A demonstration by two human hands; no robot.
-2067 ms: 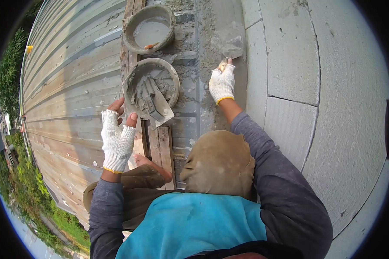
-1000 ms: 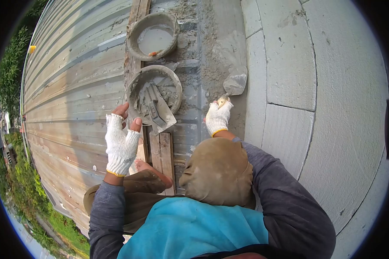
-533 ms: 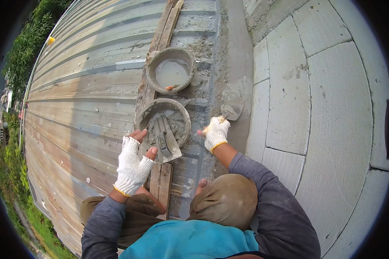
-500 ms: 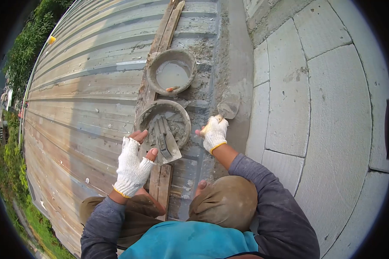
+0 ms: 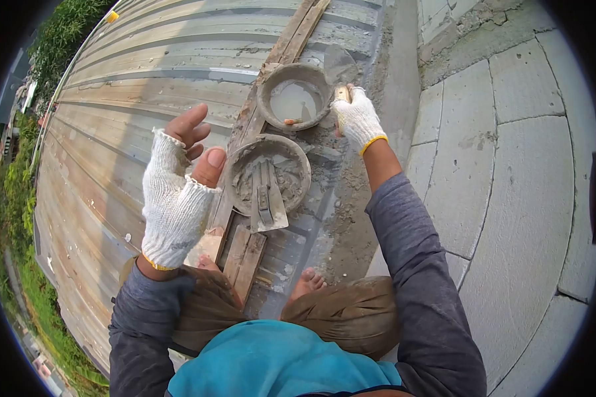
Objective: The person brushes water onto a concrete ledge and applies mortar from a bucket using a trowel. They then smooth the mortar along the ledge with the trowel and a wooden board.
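Note:
My right hand (image 5: 357, 119), in a white knit glove, grips the wooden handle of a pointed trowel (image 5: 340, 65). The trowel's blade sits at the far rim of a round pan of grey water (image 5: 295, 96). My left hand (image 5: 177, 185), in a fingerless white glove, is raised in the air with fingers apart and holds nothing. It hovers left of a nearer round pan of mortar (image 5: 268, 173), in which a flat steel float (image 5: 266, 198) lies.
Both pans rest on wooden planks (image 5: 242, 255) laid over a sloping corrugated metal roof (image 5: 132, 99). A grey block wall (image 5: 510, 165) rises on the right. My bare feet (image 5: 304, 283) stand on the mortar-spattered roof. Green bushes (image 5: 20, 218) lie far below at the left.
My right hand has carried the trowel from the wall's foot forward to the water pan's far rim. My left hand has risen higher. The view has tilted forward.

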